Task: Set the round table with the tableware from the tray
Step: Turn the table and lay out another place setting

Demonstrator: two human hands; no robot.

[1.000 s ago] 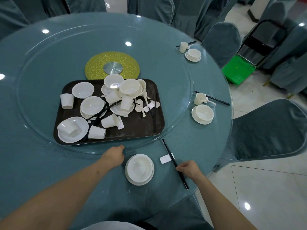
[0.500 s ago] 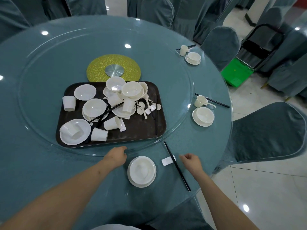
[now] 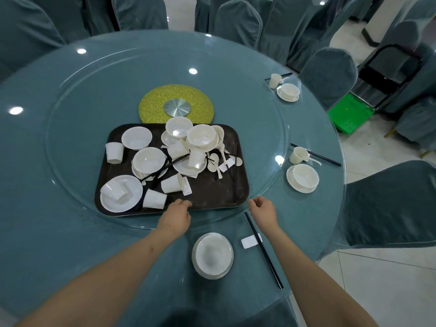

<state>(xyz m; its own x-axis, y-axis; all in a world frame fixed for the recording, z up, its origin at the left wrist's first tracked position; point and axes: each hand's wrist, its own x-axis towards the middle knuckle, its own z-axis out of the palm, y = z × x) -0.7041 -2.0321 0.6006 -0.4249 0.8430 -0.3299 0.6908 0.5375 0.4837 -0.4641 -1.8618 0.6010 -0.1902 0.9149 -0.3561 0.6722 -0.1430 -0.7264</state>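
A dark brown tray (image 3: 212,192) sits on the glass turntable (image 3: 75,95), piled with white bowls, plates, cups, spoons and black chopsticks. My left hand (image 3: 175,214) is at the tray's near edge, fingers loosely curled, holding nothing. My right hand (image 3: 262,210) hovers by the tray's near right corner, fingers loosely curled and empty. In front of me lie a white bowl on a plate (image 3: 212,254), a white chopstick rest (image 3: 251,240) and a pair of black chopsticks (image 3: 263,249).
Two finished place settings with bowl, cup and chopsticks sit at the right rim (image 3: 303,178) and the far right (image 3: 287,92). Covered chairs ring the table. A green crate (image 3: 349,115) stands on the floor to the right. A gold disc (image 3: 175,103) marks the turntable's centre.
My right hand left the chopsticks and moved forward to the tray's near right corner. My left hand moved forward to the tray's edge. The view has shifted closer.
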